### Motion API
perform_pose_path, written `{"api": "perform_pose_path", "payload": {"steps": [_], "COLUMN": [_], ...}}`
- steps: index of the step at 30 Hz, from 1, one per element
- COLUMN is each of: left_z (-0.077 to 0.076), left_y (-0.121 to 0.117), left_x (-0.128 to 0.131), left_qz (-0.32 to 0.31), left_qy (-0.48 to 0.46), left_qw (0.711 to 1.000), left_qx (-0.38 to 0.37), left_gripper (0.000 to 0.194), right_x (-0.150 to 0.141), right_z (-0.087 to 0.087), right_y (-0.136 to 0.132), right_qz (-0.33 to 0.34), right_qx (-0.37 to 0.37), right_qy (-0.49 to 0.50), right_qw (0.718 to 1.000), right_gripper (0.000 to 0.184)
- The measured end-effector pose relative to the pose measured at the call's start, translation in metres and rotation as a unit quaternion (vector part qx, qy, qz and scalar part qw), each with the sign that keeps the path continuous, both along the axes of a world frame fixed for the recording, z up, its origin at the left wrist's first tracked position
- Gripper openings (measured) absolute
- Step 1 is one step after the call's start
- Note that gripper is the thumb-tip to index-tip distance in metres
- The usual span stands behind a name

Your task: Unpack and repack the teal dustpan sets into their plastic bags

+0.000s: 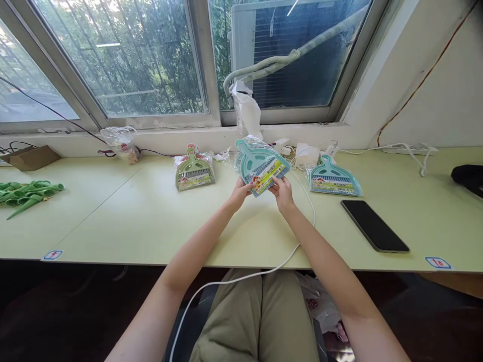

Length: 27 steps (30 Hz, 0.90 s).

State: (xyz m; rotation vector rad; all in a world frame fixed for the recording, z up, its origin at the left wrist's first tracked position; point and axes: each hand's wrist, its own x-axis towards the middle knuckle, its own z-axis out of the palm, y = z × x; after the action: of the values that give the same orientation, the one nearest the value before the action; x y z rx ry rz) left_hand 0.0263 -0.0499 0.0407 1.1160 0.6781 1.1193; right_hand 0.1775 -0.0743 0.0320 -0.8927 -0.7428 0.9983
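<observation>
While both hands lift the teal dustpan pack (261, 168) just above the desk (151, 221), left hand (240, 193) and right hand (282, 193) pinch its lower label edge with fingertips. Risk: the slick wrapper could slide from so shallow a hold. Risk: the white cable (307, 201) beside the right wrist could snag. Phone (374, 225) lies near.
</observation>
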Motion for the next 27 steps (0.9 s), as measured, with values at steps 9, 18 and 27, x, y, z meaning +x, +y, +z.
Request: {"api": "perform_pose_path", "payload": {"steps": [9, 18, 27], "left_z": [-0.003, -0.004, -0.012], "left_y": [-0.003, -0.013, -0.031], "left_x": [-0.001, 0.008, 0.023], "left_qz": [-0.070, -0.017, -0.101], "left_qy": [0.059, 0.139, 0.205], "left_qw": [0.995, 0.986, 0.968], "left_qx": [0.049, 0.088, 0.102], "left_gripper": [0.057, 0.054, 0.066], "right_x": [0.025, 0.025, 0.028], "right_z": [-0.005, -0.006, 0.003], "right_y": [0.013, 0.012, 0.009], "right_qz": [-0.024, -0.030, -0.075], "right_qx": [0.021, 0.022, 0.031], "right_qy": [0.046, 0.073, 0.170], "right_qw": [0.998, 0.997, 0.982], "right_gripper": [0.031, 0.034, 0.017]}}
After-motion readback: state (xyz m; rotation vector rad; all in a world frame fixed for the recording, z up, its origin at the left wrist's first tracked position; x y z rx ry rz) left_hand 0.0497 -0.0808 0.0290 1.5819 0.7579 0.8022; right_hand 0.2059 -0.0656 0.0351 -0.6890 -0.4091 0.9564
